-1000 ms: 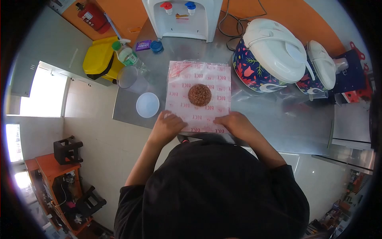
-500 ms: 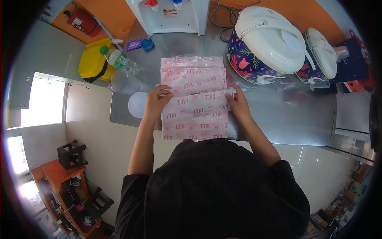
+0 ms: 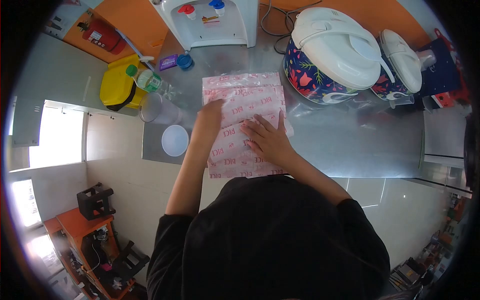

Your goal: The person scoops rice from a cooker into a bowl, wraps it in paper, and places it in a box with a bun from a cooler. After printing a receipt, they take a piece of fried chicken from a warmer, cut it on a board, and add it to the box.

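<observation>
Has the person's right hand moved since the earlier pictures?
Yes. Judged against the big white-lidded container, the right hand has shifted left, from the right edge of the printed paper towards its middle.

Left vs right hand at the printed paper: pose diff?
Left hand looks bunched, fingers mostly hidden; right hand is splayed, fingers visible. Left hand is at the left side of the red-printed paper, right hand nearer its middle. Both are bare, palms turned from view.
</observation>
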`<control>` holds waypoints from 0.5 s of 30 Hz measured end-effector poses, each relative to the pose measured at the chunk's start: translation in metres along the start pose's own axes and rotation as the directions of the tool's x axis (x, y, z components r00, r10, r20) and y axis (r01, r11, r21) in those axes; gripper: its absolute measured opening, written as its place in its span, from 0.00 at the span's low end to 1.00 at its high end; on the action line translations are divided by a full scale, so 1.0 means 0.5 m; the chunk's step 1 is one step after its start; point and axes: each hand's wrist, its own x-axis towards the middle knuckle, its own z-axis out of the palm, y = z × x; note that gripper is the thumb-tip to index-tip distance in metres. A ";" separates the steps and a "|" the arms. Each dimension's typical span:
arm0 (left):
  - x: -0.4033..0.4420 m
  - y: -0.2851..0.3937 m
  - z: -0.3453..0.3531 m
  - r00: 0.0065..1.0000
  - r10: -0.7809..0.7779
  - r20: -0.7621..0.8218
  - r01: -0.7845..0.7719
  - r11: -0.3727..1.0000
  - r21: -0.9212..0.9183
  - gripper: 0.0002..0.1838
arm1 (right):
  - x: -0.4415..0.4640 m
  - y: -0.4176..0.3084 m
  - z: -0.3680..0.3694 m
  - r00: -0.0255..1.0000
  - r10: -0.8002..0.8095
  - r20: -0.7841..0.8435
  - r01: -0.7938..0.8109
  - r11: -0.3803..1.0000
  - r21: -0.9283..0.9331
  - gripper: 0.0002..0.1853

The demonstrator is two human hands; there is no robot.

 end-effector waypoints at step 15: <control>0.005 0.114 -0.025 0.922 0.328 0.207 -0.379 0.875 0.300 0.09 | 0.035 0.013 -0.022 0.988 0.032 -0.150 -0.036 0.999 -0.024 0.31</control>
